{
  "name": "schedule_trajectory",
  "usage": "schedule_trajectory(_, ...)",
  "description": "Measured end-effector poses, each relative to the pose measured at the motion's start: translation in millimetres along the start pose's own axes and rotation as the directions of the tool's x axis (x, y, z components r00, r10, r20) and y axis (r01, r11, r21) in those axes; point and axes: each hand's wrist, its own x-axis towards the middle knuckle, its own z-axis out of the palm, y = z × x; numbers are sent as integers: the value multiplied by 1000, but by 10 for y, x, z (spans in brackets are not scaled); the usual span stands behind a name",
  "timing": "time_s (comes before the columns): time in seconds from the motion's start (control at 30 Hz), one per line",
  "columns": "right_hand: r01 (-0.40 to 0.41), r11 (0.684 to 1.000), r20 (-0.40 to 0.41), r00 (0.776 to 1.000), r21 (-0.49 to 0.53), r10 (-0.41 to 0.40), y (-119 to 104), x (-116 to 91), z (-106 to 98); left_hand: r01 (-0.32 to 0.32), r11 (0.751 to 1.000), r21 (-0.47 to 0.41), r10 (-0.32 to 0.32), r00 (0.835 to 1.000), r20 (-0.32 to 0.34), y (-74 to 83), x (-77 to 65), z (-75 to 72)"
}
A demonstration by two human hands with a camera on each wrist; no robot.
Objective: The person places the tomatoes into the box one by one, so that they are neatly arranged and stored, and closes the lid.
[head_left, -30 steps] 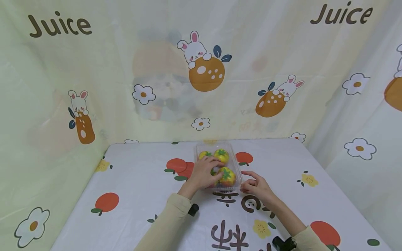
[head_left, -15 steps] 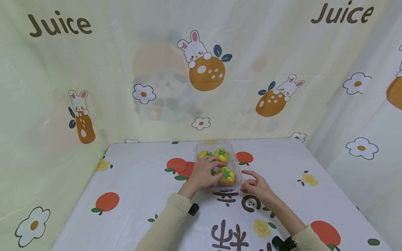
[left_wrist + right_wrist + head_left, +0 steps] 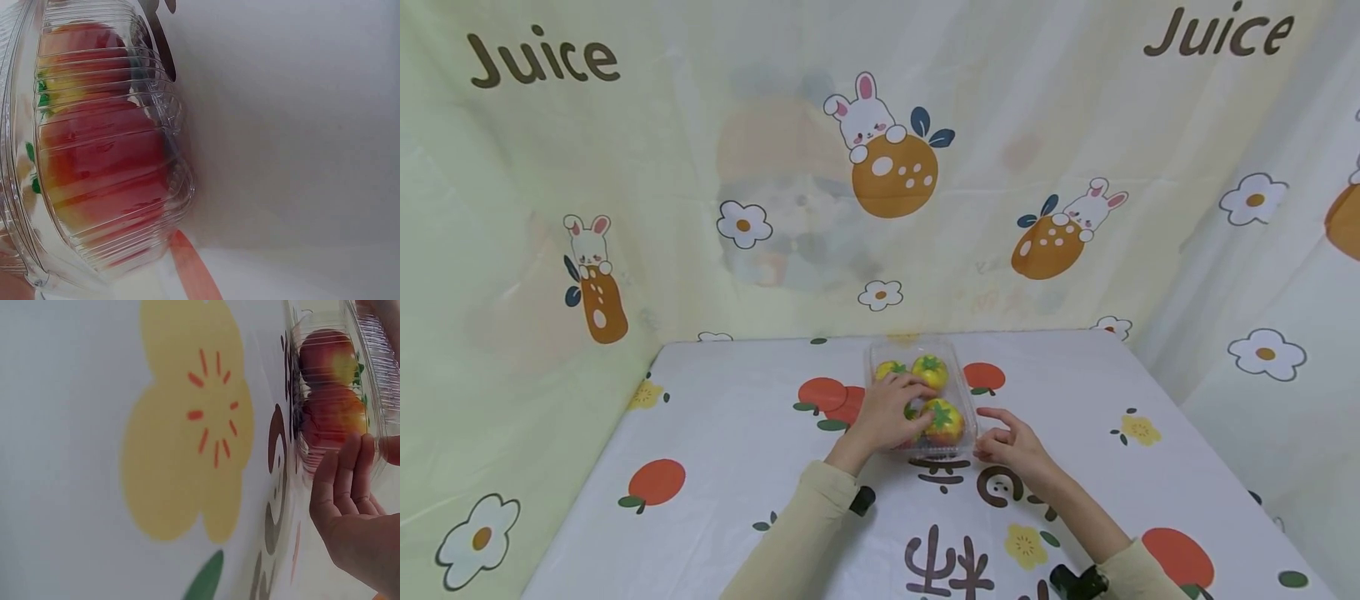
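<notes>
A clear plastic clamshell box [image 3: 958, 392] stands at the middle of the table, its ribbed side close in the left wrist view. Inside it sit several round yellow-and-red fruits [image 3: 942, 421] with green star-shaped leaf tops. My left hand [image 3: 891, 410] rests across the top of the box with fingers spread, covering part of the fruit. At the near right corner, my right hand [image 3: 1017, 450] holds the rim. Its bent fingers [image 3: 350, 465] touch the box's side in the right wrist view, while the index finger extends along the right edge in the head view.
A white tablecloth [image 3: 737, 467] printed with oranges, flowers and brown characters covers the table. Behind and at both sides hangs a pale curtain [image 3: 790, 150] with rabbit prints. A black wrist camera [image 3: 1077, 582] sits on the right wrist, another on the left.
</notes>
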Motion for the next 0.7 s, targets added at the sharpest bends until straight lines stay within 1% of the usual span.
schedule_trajectory(0.23,7,998,33,999,-62,-5,-53,6,-59,-3,1000,15,3,1000,-1,10,-6,-6)
schedule_trajectory(0.37,-20,995,30,999,-101,23,-77,66,-128,-4,1000,22,4,1000,4,12,-7,10)
schedule_trajectory(0.5,-41,990,15,999,-137,43,-137,202,-170,8,1000,15,-8,1000,11,9,-11,10)
schedule_trajectory(0.6,-59,989,-8,998,-133,58,-187,350,-197,11,1000,17,-11,1000,10,6,-13,3)
schedule_trajectory(0.7,-81,992,-34,996,-99,77,-217,520,-239,8,1000,16,-8,1000,8,8,-19,3)
